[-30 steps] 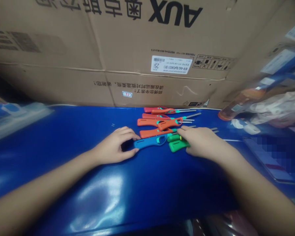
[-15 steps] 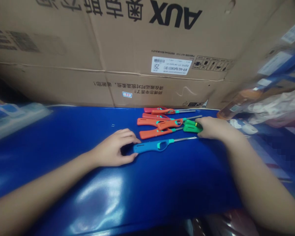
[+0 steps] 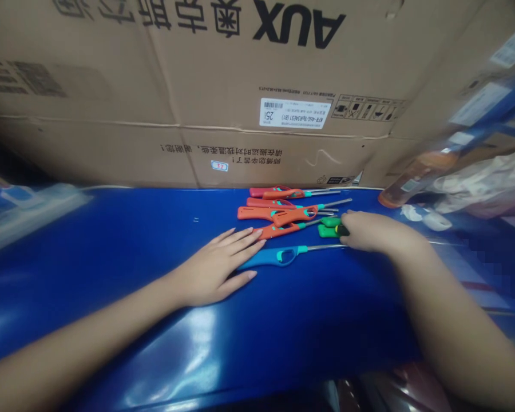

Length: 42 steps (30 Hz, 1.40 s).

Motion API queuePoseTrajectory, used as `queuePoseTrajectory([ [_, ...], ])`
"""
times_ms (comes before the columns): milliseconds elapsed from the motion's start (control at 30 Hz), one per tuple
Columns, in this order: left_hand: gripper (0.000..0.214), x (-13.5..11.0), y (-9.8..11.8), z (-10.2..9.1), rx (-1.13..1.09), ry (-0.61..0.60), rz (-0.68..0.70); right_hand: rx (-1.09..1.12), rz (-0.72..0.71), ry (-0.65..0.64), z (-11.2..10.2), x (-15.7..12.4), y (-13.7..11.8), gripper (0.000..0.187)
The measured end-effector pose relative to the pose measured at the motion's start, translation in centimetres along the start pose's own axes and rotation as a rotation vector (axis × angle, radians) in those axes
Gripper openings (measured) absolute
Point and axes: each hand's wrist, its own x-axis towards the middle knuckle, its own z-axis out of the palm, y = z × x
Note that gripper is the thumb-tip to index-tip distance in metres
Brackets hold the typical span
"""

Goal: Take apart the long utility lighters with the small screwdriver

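Note:
Several long-nosed lighters lie on a blue table (image 3: 154, 240). My left hand (image 3: 221, 266) lies flat with fingers stretched out, covering the handle end of a blue lighter (image 3: 278, 257) and touching the nearest orange lighter (image 3: 278, 230). More orange and red lighters (image 3: 278, 203) lie just behind in a loose row. My right hand (image 3: 369, 232) is closed round green lighters (image 3: 331, 226) at the right end of that row, its fingers also by the blue lighter's metal tip.
A large AUX cardboard box (image 3: 240, 91) stands along the table's far edge. An orange bottle (image 3: 416, 174) lies tipped at the right, with a plastic bag (image 3: 484, 177) and white bits beside it. Pale plastic (image 3: 21, 203) sits at far left.
My left hand has opened from a curled hold at the blue lighter's end to lying flat over it. My right hand carried the green lighters from the front to the right, then held still.

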Motion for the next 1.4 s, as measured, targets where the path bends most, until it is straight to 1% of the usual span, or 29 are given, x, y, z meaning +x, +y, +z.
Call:
queuePoseTrajectory([
  [100,0.057,0.1,0.0,-0.1,0.036,0.006,0.002,0.005,0.026,-0.031,0.0,0.3,0.1,0.039],
  [200,0.048,-0.1,-0.3,-0.6,0.044,0.069,0.024,0.022,0.039,-0.060,0.0,0.9,0.5,0.038],
  [267,0.041,-0.2,-0.4,-0.9,-0.026,0.132,0.020,0.040,0.041,-0.064,0.0,1.3,0.8,0.034],
  [433,0.028,0.2,-1.3,-0.7,-0.244,0.290,-0.054,0.116,0.052,-0.086,0.1,1.8,1.1,0.031],
  [500,0.028,0.2,-2.0,-0.7,-0.277,0.294,-0.086,0.143,0.065,-0.103,0.2,1.9,1.1,0.030],
  [567,0.030,0.1,-2.6,-0.9,-0.285,0.263,-0.118,0.156,0.081,-0.108,0.2,2.0,1.3,0.031],
  [667,0.032,-0.3,-3.1,-1.4,-0.268,0.204,-0.097,0.149,0.087,-0.094,0.2,2.0,1.6,0.031],
  [733,0.032,-0.5,-3.1,-1.7,-0.240,0.176,-0.061,0.122,0.080,-0.031,0.2,2.0,1.7,0.035],
  [800,0.032,-0.6,-2.9,-1.8,-0.202,0.155,-0.037,0.100,0.058,0.118,0.3,2.0,1.5,0.045],
  [833,0.033,-0.7,-2.8,-1.8,-0.188,0.146,-0.036,0.104,0.022,0.222,0.4,2.0,1.3,0.050],
  [900,0.034,-0.7,-2.6,-1.8,-0.183,0.133,-0.044,0.137,-0.096,0.426,0.7,2.1,0.7,0.056],
  [933,0.035,-0.8,-2.6,-1.8,-0.189,0.128,-0.047,0.156,-0.163,0.503,0.9,2.1,0.3,0.057],
  [967,0.036,-0.8,-2.7,-1.9,-0.195,0.122,-0.047,0.173,-0.230,0.546,1.1,2.3,-0.1,0.056],
  [1033,0.039,-1.0,-2.9,-2.0,-0.193,0.107,-0.030,0.191,-0.342,0.546,1.6,2.7,-0.8,0.050],
  [1100,0.041,-1.3,-3.2,-2.2,-0.171,0.094,-0.003,0.213,-0.417,0.531,2.0,3.3,-1.2,0.044],
  [1167,0.041,-1.5,-3.4,-2.3,-0.153,0.094,0.007,0.237,-0.438,0.545,2.2,3.8,-1.3,0.041],
  [1267,0.039,-1.5,-3.3,-2.1,-0.181,0.119,-0.019,0.268,-0.425,0.571,2.4,4.1,-1.3,0.040],
  [1400,0.036,-1.2,-3.1,-1.3,-0.248,0.181,-0.055,0.335,-0.505,0.605,2.7,4.2,-2.0,0.039],
])
